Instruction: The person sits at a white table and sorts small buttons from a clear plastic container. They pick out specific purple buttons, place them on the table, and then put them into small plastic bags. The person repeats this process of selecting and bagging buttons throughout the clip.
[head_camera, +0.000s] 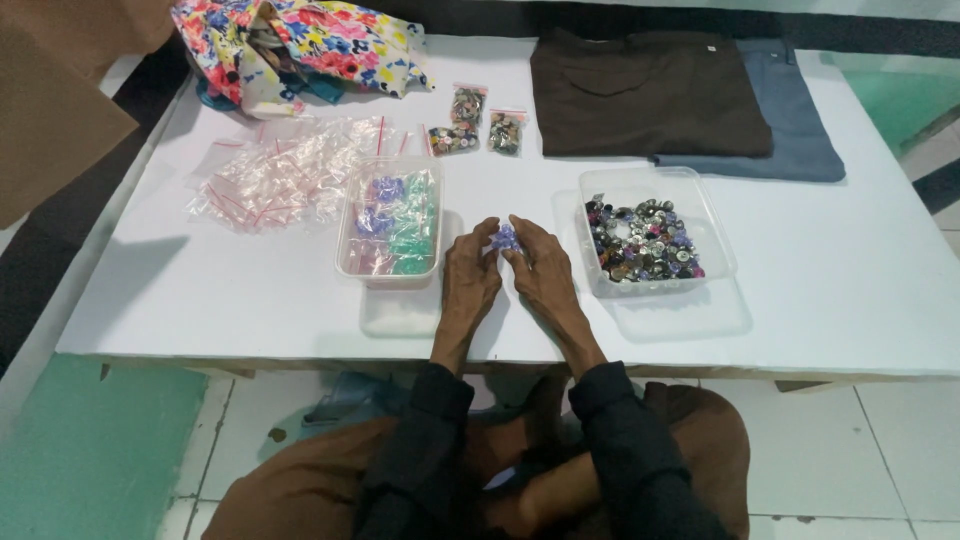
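Head view, left hand (468, 272) and right hand (538, 268) together pinching one small bag (503, 238), two clear tubs (390, 232), three filled bags (478, 125)

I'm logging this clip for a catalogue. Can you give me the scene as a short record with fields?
Setting: low white table, person seated at it
Left hand: pinching a small clear bag
Right hand: pinching the same bag
Left of hands: clear tub of filled bags
Right of hands: clear tub of mixed buttons
Far left: pile of empty bags
Far middle: three bags of buttons
Far right: brown garment on a blue garment
Far left corner: floral cloth
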